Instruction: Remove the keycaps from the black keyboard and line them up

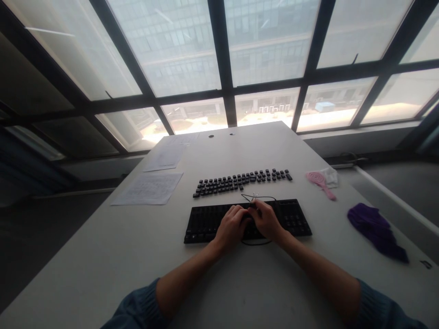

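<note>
White tabletop (240, 288) | keyboard (206, 221) beneath both hands (232, 226) | loose keycaps (253, 178) beyond | hands curled, cannot tell grip

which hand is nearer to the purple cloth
Right. The right hand, over the keyboard, has the purple cloth off to its right; the left hand is farther left, also over the keyboard.

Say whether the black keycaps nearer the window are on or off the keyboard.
Off: the keycaps lie on the white table, whose surface shows between them and the keyboard.
</note>
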`<state>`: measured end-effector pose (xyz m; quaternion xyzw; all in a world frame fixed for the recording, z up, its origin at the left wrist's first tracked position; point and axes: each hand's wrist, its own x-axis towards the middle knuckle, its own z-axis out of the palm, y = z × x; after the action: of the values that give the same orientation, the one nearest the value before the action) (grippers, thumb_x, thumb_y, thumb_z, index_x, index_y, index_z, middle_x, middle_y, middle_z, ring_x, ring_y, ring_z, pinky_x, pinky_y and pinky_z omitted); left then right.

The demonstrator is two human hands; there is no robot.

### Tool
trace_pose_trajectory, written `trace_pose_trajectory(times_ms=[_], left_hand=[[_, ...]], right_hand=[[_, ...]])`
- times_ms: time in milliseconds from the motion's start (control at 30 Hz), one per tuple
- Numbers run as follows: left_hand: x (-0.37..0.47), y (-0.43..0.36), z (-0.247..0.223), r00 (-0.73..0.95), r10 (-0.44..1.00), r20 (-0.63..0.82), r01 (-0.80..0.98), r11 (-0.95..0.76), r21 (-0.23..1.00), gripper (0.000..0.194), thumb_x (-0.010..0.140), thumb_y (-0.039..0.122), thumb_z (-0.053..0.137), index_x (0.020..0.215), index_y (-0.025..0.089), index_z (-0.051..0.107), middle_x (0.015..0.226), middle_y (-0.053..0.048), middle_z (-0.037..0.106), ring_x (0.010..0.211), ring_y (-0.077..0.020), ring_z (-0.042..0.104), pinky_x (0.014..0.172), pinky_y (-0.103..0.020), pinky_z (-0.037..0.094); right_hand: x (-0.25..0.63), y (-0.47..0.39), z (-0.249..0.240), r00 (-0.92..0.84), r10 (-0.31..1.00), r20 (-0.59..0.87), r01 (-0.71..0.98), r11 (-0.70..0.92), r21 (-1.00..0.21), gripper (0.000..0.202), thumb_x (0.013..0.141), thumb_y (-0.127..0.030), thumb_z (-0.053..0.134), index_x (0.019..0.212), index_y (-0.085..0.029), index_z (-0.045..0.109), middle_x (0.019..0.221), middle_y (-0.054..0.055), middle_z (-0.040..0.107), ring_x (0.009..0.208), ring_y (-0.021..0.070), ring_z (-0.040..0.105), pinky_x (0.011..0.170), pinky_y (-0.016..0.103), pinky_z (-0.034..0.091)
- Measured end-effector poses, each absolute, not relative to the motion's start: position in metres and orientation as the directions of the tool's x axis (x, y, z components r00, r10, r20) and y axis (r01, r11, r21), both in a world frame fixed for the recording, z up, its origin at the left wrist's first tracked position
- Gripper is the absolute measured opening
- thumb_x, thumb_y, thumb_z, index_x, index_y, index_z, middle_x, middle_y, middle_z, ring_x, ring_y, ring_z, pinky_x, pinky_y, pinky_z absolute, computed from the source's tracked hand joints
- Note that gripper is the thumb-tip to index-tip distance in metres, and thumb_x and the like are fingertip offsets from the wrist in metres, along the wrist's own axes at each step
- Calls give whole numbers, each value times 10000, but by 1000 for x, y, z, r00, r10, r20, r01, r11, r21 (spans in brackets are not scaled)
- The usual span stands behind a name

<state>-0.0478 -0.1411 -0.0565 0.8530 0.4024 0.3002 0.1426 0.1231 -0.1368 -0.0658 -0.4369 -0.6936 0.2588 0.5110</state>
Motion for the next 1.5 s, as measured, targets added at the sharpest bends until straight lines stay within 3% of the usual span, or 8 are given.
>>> trace_pose_trajectory(times_ms=[333,533,633,733,900,1000,1333,1500], left_hand=[[-51,-138,-71,406,802,438,648,-591,480,245,897,229,631,1124,203,542,988,-50,640,918,-211,599,828,-354,501],[-50,-141,-60,531,678,508,660,-707,253,197,933,185,540,1105,229,626,1067,-77,616,985,-233,559,863,-383,492],[-49,-143,-59,541,653,530,652,-724,225,218,928,180,545,1110,232,653,1068,-81,616,1001,-241,546,878,-396,489],[-48,-143,-60,520,666,535,613,-727,310,208,912,181,577,1089,233,673,1055,-79,619,1001,-237,545,895,-398,486],[-49,-137,-48,398,779,485,507,-627,591,135,837,210,693,972,222,693,981,-57,619,965,-213,577,878,-361,496],[-52,-112,-31,366,821,439,504,-571,648,128,821,207,700,948,217,694,961,-44,650,928,-198,598,844,-334,504],[-25,-2,-30,412,846,338,802,-512,306,99,775,254,746,869,223,761,945,-57,684,979,-251,586,928,-390,460],[-16,11,-46,429,854,294,828,-502,250,91,734,250,776,822,230,777,981,-71,657,995,-273,558,905,-407,464]], right_hand=[[123,-135,-67,-35,938,344,328,336,-883,155,939,-312,511,822,-211,528,684,0,632,609,166,585,592,253,411],[124,-132,-69,-48,926,376,314,371,-874,113,912,-265,511,815,-207,523,676,-10,608,605,157,553,599,253,400],[123,-133,-69,-35,931,364,325,355,-877,130,916,-271,503,802,-210,517,675,-3,618,601,161,563,585,253,398],[123,-134,-68,-21,934,357,350,342,-872,147,922,-282,502,792,-214,513,669,3,627,600,168,580,584,256,403],[123,-134,-66,24,944,329,324,304,-896,170,943,-287,478,789,-218,499,632,-5,619,573,164,592,576,250,405],[123,-133,-66,39,945,325,288,301,-909,181,952,-288,467,788,-218,494,625,-14,608,565,156,589,586,249,413],[121,-130,-69,35,944,327,232,311,-922,155,950,-300,477,822,-221,517,647,-3,619,584,172,605,595,263,445],[121,-129,-70,30,946,322,241,306,-921,126,943,-276,485,834,-226,524,662,3,625,601,181,609,602,265,452]])
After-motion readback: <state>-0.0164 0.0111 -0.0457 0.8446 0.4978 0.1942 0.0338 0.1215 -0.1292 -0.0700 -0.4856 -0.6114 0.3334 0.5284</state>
